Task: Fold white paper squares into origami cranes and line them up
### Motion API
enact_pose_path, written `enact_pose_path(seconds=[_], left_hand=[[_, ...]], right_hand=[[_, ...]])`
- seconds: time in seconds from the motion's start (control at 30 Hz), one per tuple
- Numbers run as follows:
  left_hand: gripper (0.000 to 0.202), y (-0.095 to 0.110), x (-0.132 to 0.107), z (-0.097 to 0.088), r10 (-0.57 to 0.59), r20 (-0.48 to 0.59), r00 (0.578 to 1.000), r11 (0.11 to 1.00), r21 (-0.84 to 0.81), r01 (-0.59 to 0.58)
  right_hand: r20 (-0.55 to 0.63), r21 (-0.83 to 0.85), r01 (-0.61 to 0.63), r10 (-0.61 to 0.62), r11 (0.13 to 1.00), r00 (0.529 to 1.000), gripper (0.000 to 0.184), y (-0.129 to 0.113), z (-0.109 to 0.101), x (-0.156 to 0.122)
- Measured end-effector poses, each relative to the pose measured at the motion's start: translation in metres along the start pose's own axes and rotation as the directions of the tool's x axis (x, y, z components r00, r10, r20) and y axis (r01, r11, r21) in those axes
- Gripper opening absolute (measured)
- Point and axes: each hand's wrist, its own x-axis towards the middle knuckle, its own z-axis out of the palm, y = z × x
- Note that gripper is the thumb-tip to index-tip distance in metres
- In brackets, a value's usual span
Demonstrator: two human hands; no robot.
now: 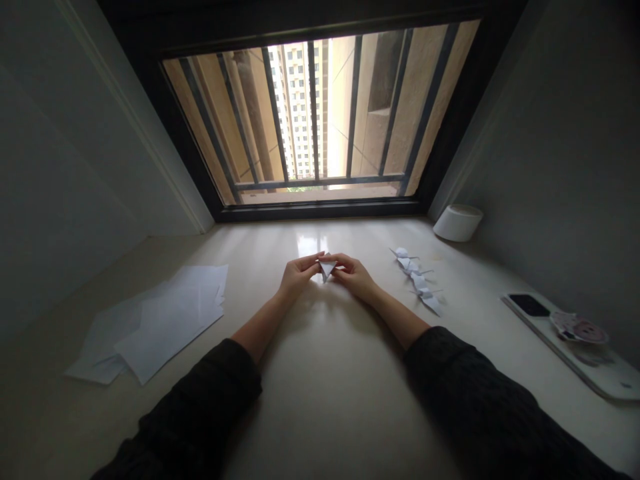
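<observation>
Between my two hands is a small piece of folded white paper (327, 267), roughly triangular with a point facing down toward me. My left hand (301, 272) pinches its left side, thumb and fingers closed on the edge. On the other side, my right hand (353, 272) grips the paper with its fingers bent around the right edge. Both hands are just above the pale tabletop, near the window. To the right of my right hand lie several folded paper cranes (414, 275) in a slanting row.
Overlapping sheets of white paper (173, 317) lie at the left. A roll of white paper or tape (457, 223) stands at the back right by the wall. A phone (575, 340) with a round decorated grip rests at the right. A barred window (320, 123) faces me.
</observation>
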Motion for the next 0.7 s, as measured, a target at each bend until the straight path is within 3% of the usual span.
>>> enact_pose_path(seconds=[0.2,0.33,0.47,0.7], left_hand=[[0.056,-0.0013,0.0001,-0.0012,-0.005,0.006,1.0,1.0,0.001,0.005],[0.056,-0.0018,0.0007,-0.0017,0.008,0.0,1.0,1.0,0.011,-0.008],[0.053,-0.0016,0.0006,-0.0018,0.013,-0.027,1.0,1.0,0.015,-0.013],[0.036,0.0015,-0.0007,-0.0008,0.04,-0.021,0.999,0.999,0.034,-0.04]], right_hand=[[0.015,0.07,-0.025,0.024,0.997,1.0,0.032,-0.0024,-0.0005,-0.0011],[-0.086,0.103,-0.094,0.103,0.99,0.991,0.033,-0.0047,-0.0009,-0.003],[-0.208,0.162,-0.161,0.193,0.974,0.959,0.037,-0.0062,-0.0001,-0.0036],[-0.241,0.218,-0.134,0.187,0.967,0.952,0.033,-0.0079,-0.0003,-0.0012]])
